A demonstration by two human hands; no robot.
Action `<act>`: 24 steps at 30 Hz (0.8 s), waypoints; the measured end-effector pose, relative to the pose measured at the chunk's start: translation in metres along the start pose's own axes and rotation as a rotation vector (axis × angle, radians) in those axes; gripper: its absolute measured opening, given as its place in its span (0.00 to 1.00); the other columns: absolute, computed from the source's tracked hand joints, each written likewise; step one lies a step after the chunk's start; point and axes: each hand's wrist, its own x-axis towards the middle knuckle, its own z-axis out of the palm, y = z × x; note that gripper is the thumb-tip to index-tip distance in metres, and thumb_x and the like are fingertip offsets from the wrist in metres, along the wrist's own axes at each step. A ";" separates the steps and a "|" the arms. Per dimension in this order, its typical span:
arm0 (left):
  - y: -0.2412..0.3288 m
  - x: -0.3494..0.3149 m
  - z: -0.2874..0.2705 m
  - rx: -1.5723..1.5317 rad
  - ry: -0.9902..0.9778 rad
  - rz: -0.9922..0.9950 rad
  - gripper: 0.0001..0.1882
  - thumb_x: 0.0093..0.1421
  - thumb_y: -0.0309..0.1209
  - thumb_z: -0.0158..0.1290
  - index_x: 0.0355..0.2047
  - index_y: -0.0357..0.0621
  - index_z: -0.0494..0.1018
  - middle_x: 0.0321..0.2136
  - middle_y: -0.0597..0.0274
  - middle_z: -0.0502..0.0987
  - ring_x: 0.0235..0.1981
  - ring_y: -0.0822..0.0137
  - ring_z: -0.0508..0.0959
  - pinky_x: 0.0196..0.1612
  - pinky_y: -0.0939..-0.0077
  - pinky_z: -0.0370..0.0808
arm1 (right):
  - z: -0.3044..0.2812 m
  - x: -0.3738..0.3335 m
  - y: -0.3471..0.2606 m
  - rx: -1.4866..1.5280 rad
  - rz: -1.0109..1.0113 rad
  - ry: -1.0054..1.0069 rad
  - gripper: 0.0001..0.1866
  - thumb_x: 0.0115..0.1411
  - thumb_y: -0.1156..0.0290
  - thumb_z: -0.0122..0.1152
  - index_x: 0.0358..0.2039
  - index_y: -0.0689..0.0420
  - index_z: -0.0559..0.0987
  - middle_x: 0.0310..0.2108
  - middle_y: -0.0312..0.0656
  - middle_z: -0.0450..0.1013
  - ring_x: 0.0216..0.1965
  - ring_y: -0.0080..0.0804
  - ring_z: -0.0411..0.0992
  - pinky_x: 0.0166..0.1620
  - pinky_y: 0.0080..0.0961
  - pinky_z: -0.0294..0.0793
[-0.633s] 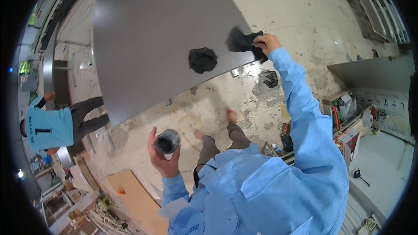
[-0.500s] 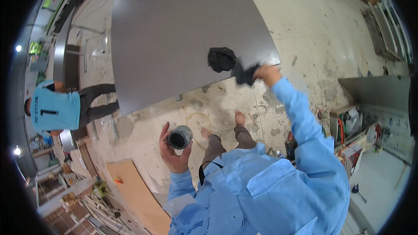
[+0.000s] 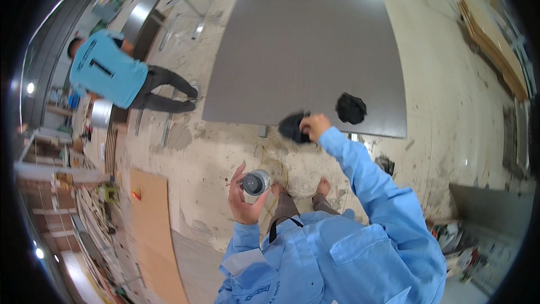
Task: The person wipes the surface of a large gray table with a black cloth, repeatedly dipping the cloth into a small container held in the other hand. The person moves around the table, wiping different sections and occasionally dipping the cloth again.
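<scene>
My left hand [image 3: 245,205] is wrapped round a small round jar [image 3: 256,182], clear-walled with a dark grey inside, held in front of my body. Above and right of it, my right hand [image 3: 316,128] grips a black cloth [image 3: 293,128], blurred by motion, at the near edge of a large grey panel [image 3: 304,39]. A second crumpled black cloth [image 3: 351,108] lies on the panel near its right front corner. The hand is apart from that second cloth. What the jar contains cannot be made out clearly.
At the left a person [image 3: 112,70] in a turquoise shirt stands turned away beside another worktop. A brown board [image 3: 154,231] lies at lower left, with scrap strips near it. Boards [image 3: 489,50] lean at the far right. My bare feet are on the stained tile floor [image 3: 219,160].
My right hand has swung left with the black cloth, away from the panel's right corner. My left hand still holds the jar. The whole view has turned, shifting the panel rightward.
</scene>
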 end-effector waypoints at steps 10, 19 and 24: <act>-0.027 -0.012 -0.063 0.059 0.122 -0.117 0.35 0.47 0.28 0.74 0.55 0.37 0.72 0.66 0.47 0.70 0.54 0.56 0.80 0.53 0.67 0.79 | -0.017 -0.001 -0.097 0.255 -0.157 -0.511 0.03 0.59 0.74 0.67 0.35 0.57 0.84 0.31 0.44 0.83 0.34 0.37 0.81 0.43 0.31 0.79; -0.057 -0.004 -0.116 -0.020 -0.035 -0.100 0.38 0.46 0.35 0.77 0.55 0.38 0.73 0.62 0.43 0.72 0.51 0.54 0.82 0.50 0.66 0.81 | 0.015 0.035 -0.238 0.597 -0.151 -0.598 0.07 0.70 0.69 0.61 0.39 0.61 0.78 0.30 0.32 0.75 0.35 0.19 0.69 0.41 0.23 0.73; -0.076 0.003 -0.167 -0.039 0.016 -0.143 0.39 0.46 0.38 0.77 0.56 0.36 0.72 0.52 0.48 0.78 0.47 0.53 0.82 0.51 0.64 0.80 | 0.061 0.074 -0.294 0.494 -0.189 -0.649 0.06 0.69 0.71 0.60 0.38 0.60 0.78 0.30 0.32 0.75 0.34 0.20 0.69 0.41 0.23 0.72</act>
